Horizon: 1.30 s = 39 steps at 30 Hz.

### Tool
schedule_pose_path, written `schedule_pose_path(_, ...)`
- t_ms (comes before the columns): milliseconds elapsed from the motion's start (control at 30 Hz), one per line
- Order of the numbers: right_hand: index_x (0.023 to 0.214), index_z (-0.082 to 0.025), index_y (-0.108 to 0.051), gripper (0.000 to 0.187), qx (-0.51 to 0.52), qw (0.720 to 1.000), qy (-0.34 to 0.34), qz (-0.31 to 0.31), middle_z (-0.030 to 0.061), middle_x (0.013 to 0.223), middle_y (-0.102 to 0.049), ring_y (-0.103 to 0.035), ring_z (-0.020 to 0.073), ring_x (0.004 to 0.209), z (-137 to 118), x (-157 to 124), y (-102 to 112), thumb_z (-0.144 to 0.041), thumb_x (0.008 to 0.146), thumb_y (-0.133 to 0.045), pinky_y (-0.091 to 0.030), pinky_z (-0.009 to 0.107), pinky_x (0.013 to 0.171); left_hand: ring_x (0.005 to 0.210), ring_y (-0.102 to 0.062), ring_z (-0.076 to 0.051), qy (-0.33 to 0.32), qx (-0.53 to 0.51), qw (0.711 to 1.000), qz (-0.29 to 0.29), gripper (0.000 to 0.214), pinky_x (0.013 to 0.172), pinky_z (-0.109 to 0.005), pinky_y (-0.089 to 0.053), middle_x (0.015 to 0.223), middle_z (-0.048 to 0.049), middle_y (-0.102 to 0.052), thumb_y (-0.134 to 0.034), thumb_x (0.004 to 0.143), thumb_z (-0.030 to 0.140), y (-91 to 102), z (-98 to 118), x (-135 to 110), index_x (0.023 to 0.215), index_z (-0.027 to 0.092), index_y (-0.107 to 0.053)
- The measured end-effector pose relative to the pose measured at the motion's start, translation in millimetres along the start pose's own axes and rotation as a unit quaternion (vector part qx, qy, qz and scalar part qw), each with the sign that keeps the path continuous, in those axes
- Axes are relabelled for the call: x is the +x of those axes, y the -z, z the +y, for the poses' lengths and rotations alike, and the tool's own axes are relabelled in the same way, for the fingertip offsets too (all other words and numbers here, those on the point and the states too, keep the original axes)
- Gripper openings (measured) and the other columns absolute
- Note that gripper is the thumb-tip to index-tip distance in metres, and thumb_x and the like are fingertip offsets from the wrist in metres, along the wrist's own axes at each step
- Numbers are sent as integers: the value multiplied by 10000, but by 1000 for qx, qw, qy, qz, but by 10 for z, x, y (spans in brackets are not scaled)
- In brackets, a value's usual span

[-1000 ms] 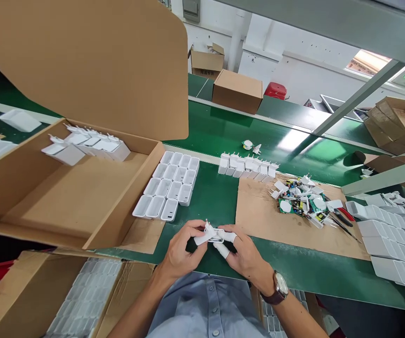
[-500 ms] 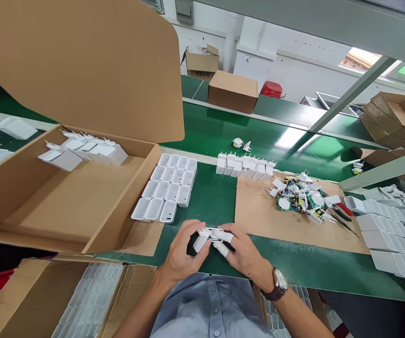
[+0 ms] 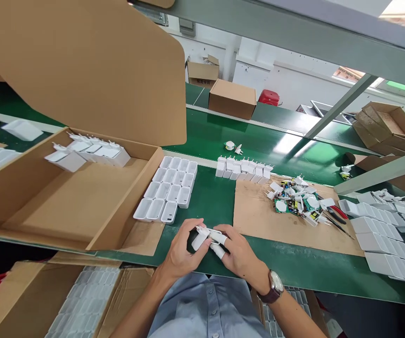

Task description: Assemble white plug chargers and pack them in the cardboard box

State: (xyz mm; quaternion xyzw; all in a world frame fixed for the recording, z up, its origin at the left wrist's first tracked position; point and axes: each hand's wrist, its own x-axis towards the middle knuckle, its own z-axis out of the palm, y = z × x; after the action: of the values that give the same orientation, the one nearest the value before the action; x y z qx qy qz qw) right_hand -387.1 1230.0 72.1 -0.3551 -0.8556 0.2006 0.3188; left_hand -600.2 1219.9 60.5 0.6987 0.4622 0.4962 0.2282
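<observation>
Close to the bench's near edge, my left hand (image 3: pixel 183 249) pinches a white power adapter (image 3: pixel 200 238) between thumb and fingers. From the other side my right hand (image 3: pixel 242 251) grips the same adapter. White covers wrap two of its fingertips, and they partly hide the piece. Left of the hands stand rows of open white adapter cases (image 3: pixel 162 190). Beyond them is a line of white adapters with plug pins upward (image 3: pixel 243 169). To the right, a heap of circuit boards and plug covers (image 3: pixel 297 199) lies on a cardboard sheet (image 3: pixel 255 218).
A large open carton (image 3: pixel 114 211) with several adapters (image 3: pixel 96 150) inside takes up the left. Pliers (image 3: pixel 336 214) and a thin tool lie beside the heap. More white cases (image 3: pixel 381 239) are stacked far right, near a metal post (image 3: pixel 341 105).
The head view has tilted and shifted slightly. Both hands stay together on the adapter, and the right fingers have moved a little closer around it.
</observation>
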Motion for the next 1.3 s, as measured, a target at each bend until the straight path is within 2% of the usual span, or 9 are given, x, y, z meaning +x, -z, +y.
schedule_pose_path(133,1320,-252,-658,304,218,966,-132,50,114,1219,-722,-736,227,1053,-10,31,-58,-333,1027,-647,-669,374,854,1133,-727,-278,26,-41,999,-6,789,965,-447,-638,1311,-137,-683,-780,931,416,-19,17,-34,1574,253,-352)
schedule_pose_path(267,1147,-229,-727,362,515,787,-328,87,52,973,-777,-742,189,816,-99,61,-109,-498,914,-794,-642,287,668,1289,-654,-329,-18,-15,999,-25,858,1081,-520,-579,1441,-180,-626,-824,901,361,-65,173,-2,1602,257,-341)
schedule_pose_path(333,1076,-212,-751,365,568,731,-367,92,55,944,-785,-728,172,765,-141,76,-99,-495,866,-845,-615,256,628,1268,-656,-325,-44,17,999,2,732,1053,-508,-588,1380,-173,-658,-784,926,272,-98,257,40,1556,251,-413)
schedule_pose_path(533,1076,-201,-756,421,595,706,-375,86,74,934,-798,-740,218,692,-183,106,-47,-531,834,-856,-661,371,651,1071,-719,-315,-86,85,991,62,632,909,-462,-620,1211,-148,-736,-776,909,268,-157,361,146,1473,241,-492)
schedule_pose_path(633,1086,-200,-747,398,573,734,-359,67,80,952,-799,-759,231,724,-149,91,-57,-543,892,-794,-669,383,675,1046,-724,-310,-83,89,990,64,622,899,-452,-622,1182,-140,-748,-786,900,274,-152,365,149,1459,239,-515)
schedule_pose_path(867,1172,-252,-727,263,333,899,-254,127,91,1174,-755,-745,249,1030,-5,-20,-41,-401,957,-753,-665,395,863,1249,-691,-341,1,45,999,12,761,1059,-497,-601,1385,-168,-680,-839,868,521,1,273,100,1494,239,-511)
schedule_pose_path(967,1284,-261,-690,299,107,976,-131,139,129,1286,-698,-702,263,1153,24,-86,-33,-218,991,-657,-650,420,922,1292,-682,-313,33,20,999,10,651,1092,-489,-591,1442,-159,-653,-759,955,461,87,196,99,1511,250,-494)
schedule_pose_path(1067,1308,-236,-647,352,-91,988,-28,124,160,1245,-696,-726,262,1063,40,-126,-56,-109,994,-552,-671,402,816,1323,-670,-281,22,-8,1000,-11,490,1115,-463,-582,1458,-139,-657,-705,1002,343,129,155,138,1458,256,-550)
schedule_pose_path(1300,1284,-203,-616,326,-194,975,-25,108,159,1157,-693,-716,258,970,24,-141,-125,-106,986,-523,-656,343,683,1079,-752,-196,-27,-45,997,-65,152,1002,-348,-629,1394,-115,-707,-613,1037,171,101,275,249,1079,217,-751)
